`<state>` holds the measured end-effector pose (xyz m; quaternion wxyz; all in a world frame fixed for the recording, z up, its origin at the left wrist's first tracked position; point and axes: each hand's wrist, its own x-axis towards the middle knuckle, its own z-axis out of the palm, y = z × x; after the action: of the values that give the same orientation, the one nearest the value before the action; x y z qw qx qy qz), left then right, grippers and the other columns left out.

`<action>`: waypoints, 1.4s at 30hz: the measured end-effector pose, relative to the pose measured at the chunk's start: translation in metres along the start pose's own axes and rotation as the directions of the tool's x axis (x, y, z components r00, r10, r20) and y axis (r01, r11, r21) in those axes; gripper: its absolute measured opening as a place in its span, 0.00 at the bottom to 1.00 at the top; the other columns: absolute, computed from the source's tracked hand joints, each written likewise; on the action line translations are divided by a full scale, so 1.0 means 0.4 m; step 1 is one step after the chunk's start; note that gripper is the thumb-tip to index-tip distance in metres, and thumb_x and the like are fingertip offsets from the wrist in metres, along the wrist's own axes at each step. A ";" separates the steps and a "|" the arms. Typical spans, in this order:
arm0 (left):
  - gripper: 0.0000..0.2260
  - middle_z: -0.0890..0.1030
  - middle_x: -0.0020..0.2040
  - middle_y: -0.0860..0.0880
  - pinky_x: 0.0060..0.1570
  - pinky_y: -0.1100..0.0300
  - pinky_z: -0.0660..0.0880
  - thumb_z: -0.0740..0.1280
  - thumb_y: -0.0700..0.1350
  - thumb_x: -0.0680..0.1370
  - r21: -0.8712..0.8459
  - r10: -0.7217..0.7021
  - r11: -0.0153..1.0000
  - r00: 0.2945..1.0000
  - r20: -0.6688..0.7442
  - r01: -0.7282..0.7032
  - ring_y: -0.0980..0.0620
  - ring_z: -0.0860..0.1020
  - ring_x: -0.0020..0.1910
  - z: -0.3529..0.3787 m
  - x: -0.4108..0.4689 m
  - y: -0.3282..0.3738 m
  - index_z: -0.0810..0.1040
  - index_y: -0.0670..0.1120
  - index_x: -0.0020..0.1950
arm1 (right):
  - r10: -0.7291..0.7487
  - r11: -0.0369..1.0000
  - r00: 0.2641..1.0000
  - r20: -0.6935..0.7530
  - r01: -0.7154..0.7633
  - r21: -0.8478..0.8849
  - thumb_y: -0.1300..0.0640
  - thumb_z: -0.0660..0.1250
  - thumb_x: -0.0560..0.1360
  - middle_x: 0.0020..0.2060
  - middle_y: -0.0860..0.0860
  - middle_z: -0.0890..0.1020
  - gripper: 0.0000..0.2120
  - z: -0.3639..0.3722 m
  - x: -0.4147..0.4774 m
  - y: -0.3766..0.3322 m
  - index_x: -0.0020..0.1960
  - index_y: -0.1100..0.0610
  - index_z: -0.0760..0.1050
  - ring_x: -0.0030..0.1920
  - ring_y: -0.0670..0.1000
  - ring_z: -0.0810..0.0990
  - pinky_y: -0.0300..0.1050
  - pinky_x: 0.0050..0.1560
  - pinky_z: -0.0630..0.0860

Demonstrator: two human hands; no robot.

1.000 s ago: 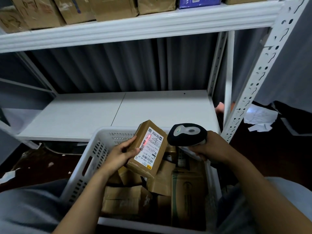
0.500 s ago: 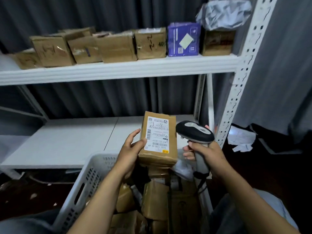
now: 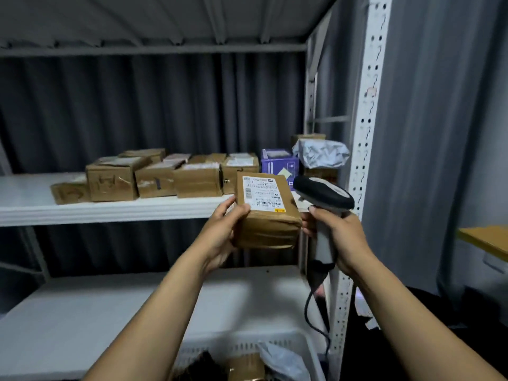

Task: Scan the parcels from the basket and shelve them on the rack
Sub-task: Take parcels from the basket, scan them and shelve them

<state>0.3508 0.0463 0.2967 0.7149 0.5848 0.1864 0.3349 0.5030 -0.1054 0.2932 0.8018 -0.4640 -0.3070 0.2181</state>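
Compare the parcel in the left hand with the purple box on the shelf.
The held parcel is brown taped cardboard; the purple box is printed purple. The held parcel is gripped in the left hand, off the shelf; the purple box rests on the middle shelf. Both bear pale labels.

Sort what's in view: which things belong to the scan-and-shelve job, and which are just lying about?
Job in hand: labelled parcel held by the left hand; scanner gripped by the right hand; white basket below; rack; boxes on its middle shelf.

Lying about: grey curtain; yellow tabletop at far right.
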 end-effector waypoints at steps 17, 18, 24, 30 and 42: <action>0.42 0.79 0.57 0.44 0.47 0.45 0.81 0.74 0.69 0.59 0.085 0.254 0.966 0.952 -0.173 -0.242 0.49 0.80 0.55 0.138 0.150 0.244 0.74 0.41 0.61 | -0.214 0.971 0.977 -0.003 0.212 -0.110 0.62 0.74 0.70 0.45 0.55 0.86 0.08 0.097 0.216 -0.229 0.49 0.57 0.81 0.46 0.55 0.85 0.51 0.49 0.81; 0.44 0.80 0.56 0.45 0.47 0.45 0.81 0.74 0.72 0.55 0.125 0.266 0.962 0.943 -0.202 -0.244 0.49 0.80 0.54 0.142 0.167 0.251 0.75 0.42 0.60 | -0.200 0.974 0.980 -0.003 0.199 -0.109 0.59 0.75 0.68 0.45 0.56 0.86 0.11 0.096 0.232 -0.233 0.49 0.56 0.81 0.48 0.57 0.85 0.54 0.52 0.81; 0.25 0.77 0.53 0.48 0.55 0.48 0.78 0.74 0.59 0.70 0.456 0.411 0.850 0.873 -0.262 -0.264 0.49 0.78 0.52 0.179 0.266 0.230 0.70 0.45 0.57 | -0.121 0.983 0.991 -0.050 0.113 -0.143 0.56 0.76 0.67 0.39 0.57 0.85 0.13 0.090 0.309 -0.240 0.49 0.60 0.80 0.38 0.58 0.82 0.56 0.46 0.79; 0.29 0.75 0.61 0.44 0.51 0.54 0.74 0.74 0.54 0.72 0.735 0.482 0.641 0.861 -0.161 -0.222 0.46 0.75 0.56 0.191 0.330 0.195 0.62 0.47 0.65 | -0.066 0.969 0.994 -0.082 0.045 -0.242 0.47 0.78 0.59 0.41 0.58 0.86 0.25 0.074 0.378 -0.211 0.50 0.61 0.82 0.44 0.61 0.84 0.58 0.48 0.80; 0.22 0.63 0.71 0.44 0.61 0.50 0.71 0.68 0.50 0.77 0.974 0.559 0.114 0.823 0.101 -0.197 0.41 0.71 0.64 0.195 0.452 0.193 0.68 0.49 0.69 | -0.215 0.811 0.963 -0.161 0.084 -0.579 0.56 0.72 0.71 0.38 0.56 0.83 0.06 0.007 0.425 -0.239 0.43 0.60 0.80 0.37 0.52 0.80 0.42 0.35 0.75</action>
<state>0.5099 0.1238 0.4127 0.0505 0.8651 0.2962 0.4016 0.6292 -0.0412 0.4276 0.6708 -0.6767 -0.3036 0.0005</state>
